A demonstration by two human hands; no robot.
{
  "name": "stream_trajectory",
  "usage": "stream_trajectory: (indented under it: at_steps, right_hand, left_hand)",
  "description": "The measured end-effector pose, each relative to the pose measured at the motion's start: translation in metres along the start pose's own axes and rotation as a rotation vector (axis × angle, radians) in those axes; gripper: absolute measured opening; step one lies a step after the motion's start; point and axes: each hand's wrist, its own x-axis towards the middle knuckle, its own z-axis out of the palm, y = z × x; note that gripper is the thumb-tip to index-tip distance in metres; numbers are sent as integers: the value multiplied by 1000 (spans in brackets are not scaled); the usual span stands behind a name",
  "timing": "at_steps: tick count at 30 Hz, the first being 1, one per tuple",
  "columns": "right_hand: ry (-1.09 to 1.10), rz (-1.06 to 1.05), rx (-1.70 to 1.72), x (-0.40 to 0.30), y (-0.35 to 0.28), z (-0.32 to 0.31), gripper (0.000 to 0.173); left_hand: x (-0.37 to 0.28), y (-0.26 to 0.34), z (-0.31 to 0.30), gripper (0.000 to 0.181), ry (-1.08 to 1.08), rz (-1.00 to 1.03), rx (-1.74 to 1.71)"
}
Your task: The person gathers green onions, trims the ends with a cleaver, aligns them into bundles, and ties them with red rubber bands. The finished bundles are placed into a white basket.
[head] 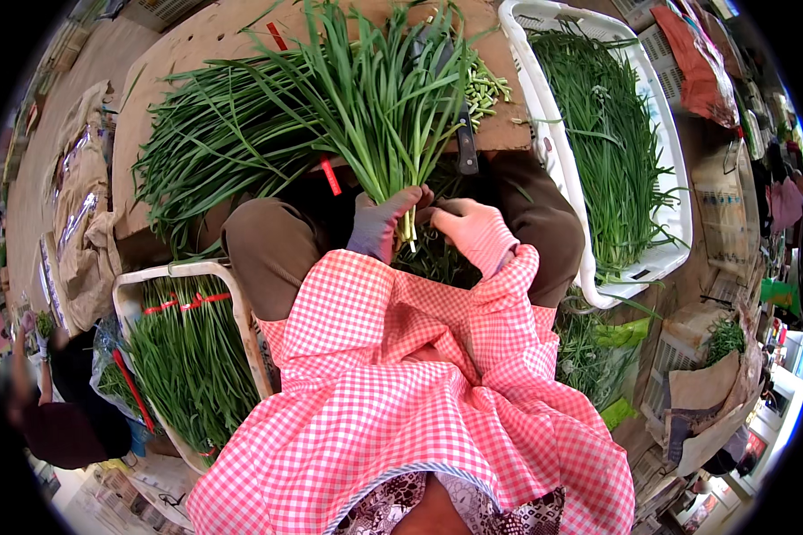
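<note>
My left hand (383, 221), in a greyish glove, is closed around the pale stem ends of a bunch of garlic chives (381, 114). The leaves fan out away from me over the board. Beside the stems is my right hand (465, 227), its fingers bent near the cut ends; whether they pinch anything is hidden. A larger pile of garlic chives (221, 140) lies on the brown board (167, 60) to the left. A knife with a black handle (467, 144) rests at the board's near edge, its blade partly covered by leaves. Trimmed stem pieces (485, 90) are heaped by it.
A white plastic crate (575, 174) of loose chives stands at right. Another crate (249, 334) at lower left holds chives bound with red tape (187, 302). Red strips (330, 175) hang at the board's edge. Burlap sacking (83, 221) lies left; another person (67, 414) is farther off.
</note>
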Motion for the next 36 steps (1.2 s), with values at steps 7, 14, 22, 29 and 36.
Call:
stream_trajectory:
  at_steps: [7, 14, 22, 29, 36]
  right_hand:
    - [160, -8, -43, 34, -57, 4, 64]
    - [203, -86, 589, 60, -47, 16, 28]
    - [180, -32, 780, 53, -55, -2, 24]
    - [235, -45, 790, 68, -35, -13, 22]
    - [256, -25, 808, 59, -32, -29, 19]
  left_hand:
    - [19, -32, -6, 49, -60, 340, 905]
    - [-54, 35, -3, 72, -146, 689, 1537]
    - [-23, 186, -87, 53, 169, 1027, 2083]
    - [25, 202, -129, 55, 20, 988, 2343]
    - [16, 221, -116, 44, -54, 990, 2130]
